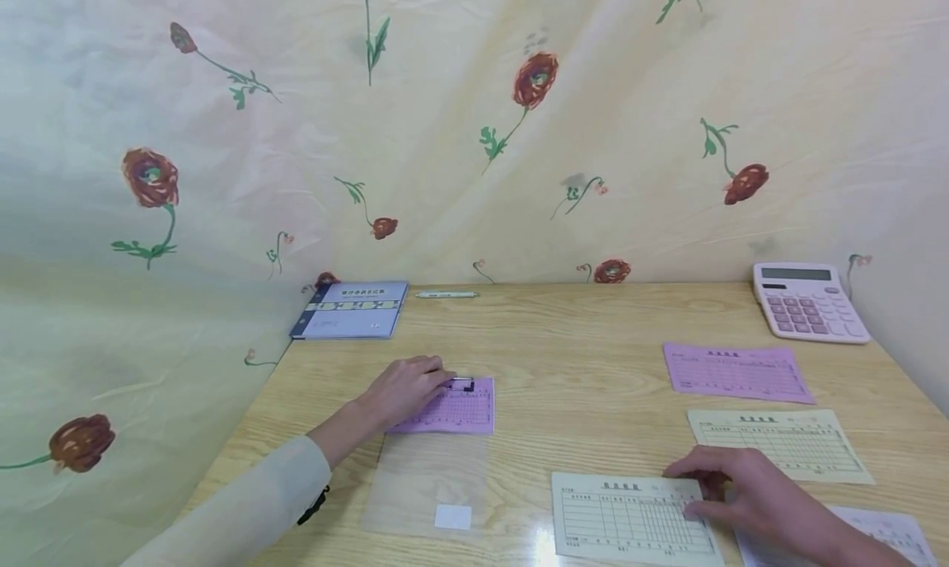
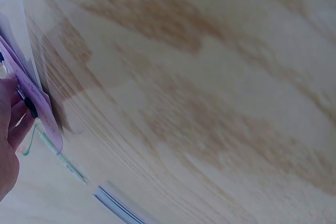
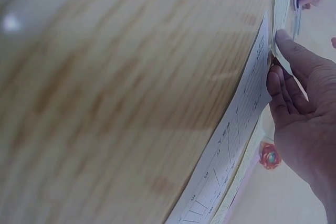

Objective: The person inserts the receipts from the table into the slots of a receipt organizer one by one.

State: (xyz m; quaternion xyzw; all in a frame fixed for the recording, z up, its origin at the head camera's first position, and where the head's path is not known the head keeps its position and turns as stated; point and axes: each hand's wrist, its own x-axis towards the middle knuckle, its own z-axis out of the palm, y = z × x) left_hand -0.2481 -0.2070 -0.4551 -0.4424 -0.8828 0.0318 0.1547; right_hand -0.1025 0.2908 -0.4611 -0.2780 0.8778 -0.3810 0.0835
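Note:
On the left of the table lies a clear clipboard (image 1: 423,478) with a white label near its bottom. A purple printed slip (image 1: 465,414) sits at its top, under a metal clip with black ends (image 1: 465,384). My left hand (image 1: 411,390) grips the clipboard at this clip, the thumb on the clip in the left wrist view (image 2: 9,90). At the front right, my right hand (image 1: 749,493) pinches the right edge of a pale green printed slip (image 1: 630,522) between thumb and fingers. The slip lies close to the table, its gripped edge partly hidden by the fingers.
Right of the clipboard lie another purple slip (image 1: 737,373), a cream-green slip (image 1: 782,443) and a whitish slip (image 1: 882,534), partly under my right forearm. A pink calculator (image 1: 811,302), a pen (image 1: 447,294) and a blue booklet (image 1: 352,310) stand along the back by the flowered cloth.

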